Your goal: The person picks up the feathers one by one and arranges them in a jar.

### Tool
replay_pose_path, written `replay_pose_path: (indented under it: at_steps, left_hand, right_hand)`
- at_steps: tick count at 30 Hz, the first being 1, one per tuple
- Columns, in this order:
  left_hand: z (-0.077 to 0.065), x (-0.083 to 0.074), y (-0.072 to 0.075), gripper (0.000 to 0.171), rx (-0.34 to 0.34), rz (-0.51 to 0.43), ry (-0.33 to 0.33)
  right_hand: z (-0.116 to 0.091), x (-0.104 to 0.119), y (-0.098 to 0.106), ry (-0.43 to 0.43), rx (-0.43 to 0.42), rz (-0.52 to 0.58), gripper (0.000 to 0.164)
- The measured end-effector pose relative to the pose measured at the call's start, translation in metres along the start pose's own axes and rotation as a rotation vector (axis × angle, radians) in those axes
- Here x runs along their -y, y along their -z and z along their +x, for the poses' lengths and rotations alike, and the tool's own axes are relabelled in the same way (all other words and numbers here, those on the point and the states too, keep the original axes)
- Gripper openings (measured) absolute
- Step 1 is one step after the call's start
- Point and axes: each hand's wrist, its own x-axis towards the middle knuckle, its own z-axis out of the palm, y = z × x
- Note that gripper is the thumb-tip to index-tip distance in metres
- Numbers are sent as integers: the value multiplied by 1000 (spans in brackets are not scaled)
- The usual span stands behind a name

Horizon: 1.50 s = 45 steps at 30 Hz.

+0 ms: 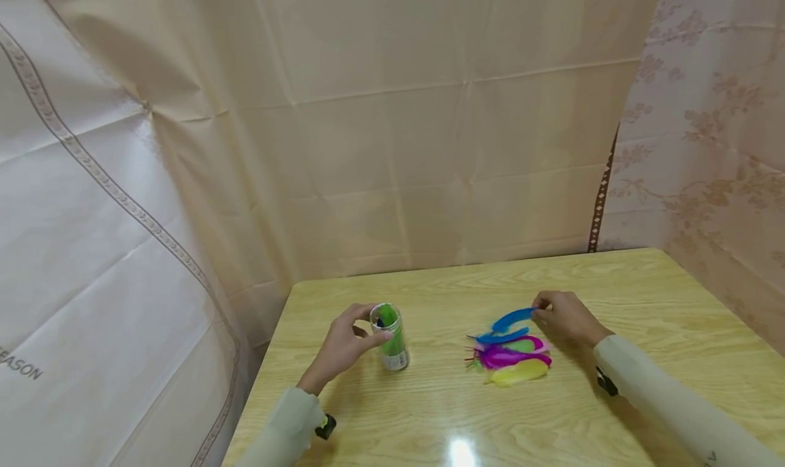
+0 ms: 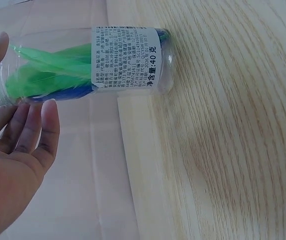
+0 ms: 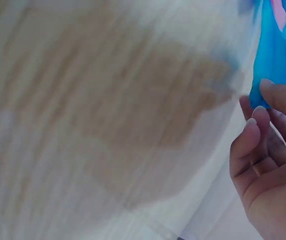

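Note:
My left hand [image 1: 345, 344] holds a clear jar [image 1: 395, 356] near its rim, thumb on one side and fingers on the other. The jar stands upright on the table, with green feathers [image 2: 48, 70] and a dark blue one [image 2: 70, 93] inside and a white printed label [image 2: 125, 57] near its base. To the right, my right hand [image 1: 567, 315] pinches the tip of a blue feather [image 1: 512, 318] between thumb and fingers. That feather sits at the far side of a small pile holding another blue feather [image 1: 499, 337], purple feathers [image 1: 509, 358], and a yellow feather [image 1: 520, 372] nearest me.
The wooden table [image 1: 429, 412] has its back edge against a hanging beige cloth [image 1: 429, 146]. A white cloth [image 1: 92, 283] hangs on the left and a floral cloth [image 1: 717, 146] on the right. Bare tabletop separates the jar from the feather pile.

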Motion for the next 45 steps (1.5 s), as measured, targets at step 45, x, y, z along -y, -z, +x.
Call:
replay_pose_path:
  at_steps: [45]
  left_hand:
    - [2,1,-1,56,-12,8,10]
  right_hand:
    - [-7,23,28,73,-170,26,12]
